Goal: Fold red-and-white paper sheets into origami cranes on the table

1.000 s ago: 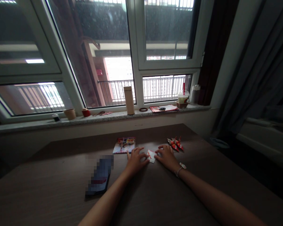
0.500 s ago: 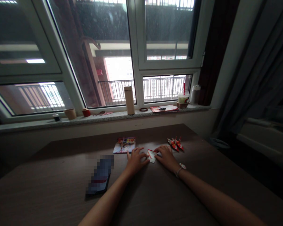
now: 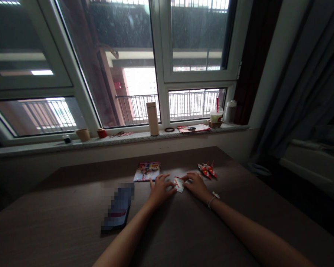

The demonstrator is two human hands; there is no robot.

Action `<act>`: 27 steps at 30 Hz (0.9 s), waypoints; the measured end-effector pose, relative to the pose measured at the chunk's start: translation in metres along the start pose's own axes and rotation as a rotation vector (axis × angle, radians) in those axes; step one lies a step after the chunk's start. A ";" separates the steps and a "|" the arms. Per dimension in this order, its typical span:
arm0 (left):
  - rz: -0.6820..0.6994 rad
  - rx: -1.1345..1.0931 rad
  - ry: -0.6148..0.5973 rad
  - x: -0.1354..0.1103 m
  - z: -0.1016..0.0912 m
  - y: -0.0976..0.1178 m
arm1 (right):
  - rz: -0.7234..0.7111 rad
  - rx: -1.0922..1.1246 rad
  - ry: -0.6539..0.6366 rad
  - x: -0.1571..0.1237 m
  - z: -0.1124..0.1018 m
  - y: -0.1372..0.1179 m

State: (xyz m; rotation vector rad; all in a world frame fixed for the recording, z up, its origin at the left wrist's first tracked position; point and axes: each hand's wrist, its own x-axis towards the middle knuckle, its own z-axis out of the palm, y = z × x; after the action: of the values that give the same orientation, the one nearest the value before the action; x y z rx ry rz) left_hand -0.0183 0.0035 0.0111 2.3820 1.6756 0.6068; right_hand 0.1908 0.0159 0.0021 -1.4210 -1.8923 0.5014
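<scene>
A small white and red folded paper (image 3: 179,184) lies flat on the dark wooden table (image 3: 72,207). My left hand (image 3: 159,190) rests on the table at the paper's left edge, fingers spread and flat, fingertips touching it. My right hand (image 3: 196,185) presses on the paper's right side with stretched fingers; a bracelet sits on that wrist. Two red folded paper cranes (image 3: 207,170) stand just beyond my right hand. A stack of colourful printed paper sheets (image 3: 147,171) lies just beyond my left hand.
A dark phone (image 3: 117,213) lies on the table to the left of my left arm. The windowsill (image 3: 114,140) behind carries a tall beige flask (image 3: 152,118), a paper cup (image 3: 82,134), a drink cup with straw (image 3: 216,115) and papers. Curtains (image 3: 303,81) hang at right.
My right hand has shifted slightly to the left over the paper. My left hand and the other things stay where they were.
</scene>
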 end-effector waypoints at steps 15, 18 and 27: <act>-0.001 -0.011 -0.001 -0.001 0.001 -0.001 | -0.027 0.012 -0.031 0.001 0.000 0.002; -0.013 -0.015 -0.007 -0.001 0.000 0.001 | -0.039 0.011 -0.024 0.000 0.001 0.002; -0.025 -0.013 -0.014 -0.001 -0.002 0.002 | -0.220 -0.078 -0.009 -0.005 0.001 -0.001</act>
State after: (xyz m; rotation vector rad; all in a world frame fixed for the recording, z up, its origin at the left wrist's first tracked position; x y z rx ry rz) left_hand -0.0177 0.0013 0.0137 2.3472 1.6880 0.5933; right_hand 0.1901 0.0110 0.0008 -1.2406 -2.0644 0.3318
